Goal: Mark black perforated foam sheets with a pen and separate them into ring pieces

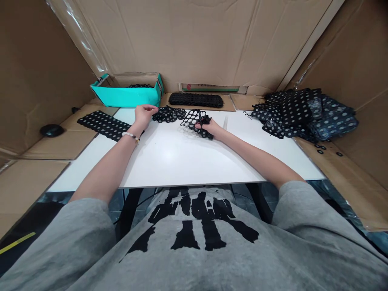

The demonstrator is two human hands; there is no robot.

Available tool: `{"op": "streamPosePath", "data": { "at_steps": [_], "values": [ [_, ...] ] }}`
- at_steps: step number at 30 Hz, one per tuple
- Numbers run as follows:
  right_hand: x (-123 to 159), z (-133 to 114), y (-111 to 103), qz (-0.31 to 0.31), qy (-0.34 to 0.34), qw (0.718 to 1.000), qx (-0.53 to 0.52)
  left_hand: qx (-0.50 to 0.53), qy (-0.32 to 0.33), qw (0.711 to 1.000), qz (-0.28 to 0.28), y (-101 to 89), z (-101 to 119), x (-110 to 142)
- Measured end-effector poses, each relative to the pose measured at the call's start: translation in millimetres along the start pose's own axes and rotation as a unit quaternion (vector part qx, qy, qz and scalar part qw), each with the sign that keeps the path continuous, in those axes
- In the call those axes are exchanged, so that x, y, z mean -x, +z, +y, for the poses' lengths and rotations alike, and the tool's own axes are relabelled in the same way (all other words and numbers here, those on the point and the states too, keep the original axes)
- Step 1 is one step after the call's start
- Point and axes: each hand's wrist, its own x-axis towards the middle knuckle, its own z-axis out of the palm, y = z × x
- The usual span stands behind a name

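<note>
The roomiest passage over the white tabletop (182,165) is its near middle, between the left forearm (113,163) and the right forearm (257,155), which bar low sideways crossings there; toward its far edge, the left hand (144,116), a black mesh pile (168,114) and the right hand (214,128), gripping a bunched black mesh piece (206,131), form an almost unbroken row; a flat perforated sheet (101,123) covers its far left; along its far edge stand a turquoise box (127,97) and a black strip stack (196,100), a narrow gap between them; a heap of perforated sheets (295,111) blocks its far right corner; the cardboard wall (182,40) closes off the room behind.
</note>
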Motion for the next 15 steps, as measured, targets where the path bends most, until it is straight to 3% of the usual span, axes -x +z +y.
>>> {"op": "streamPosePath", "data": {
  "at_steps": [3,7,12,15],
  "values": [
    [-1.2,0.8,0.1,0.005,0.004,1.0,0.008,-0.044,0.013,0.999,-0.008,-0.9,-3.1,-2.6],
    [-1.8,1.0,-0.2,0.005,0.003,1.0,0.003,-0.023,0.002,1.0,-0.016,-6.8,-2.8,-8.7],
    [-1.1,0.6,-0.6,0.009,0.005,1.0,-0.002,-0.01,0.051,0.999,0.003,-4.8,17.1,-3.3],
    [-0.8,0.3,-0.1,0.017,0.005,1.0,0.002,-0.04,0.123,0.989,-0.075,6.9,39.0,16.4]
  ]
}}
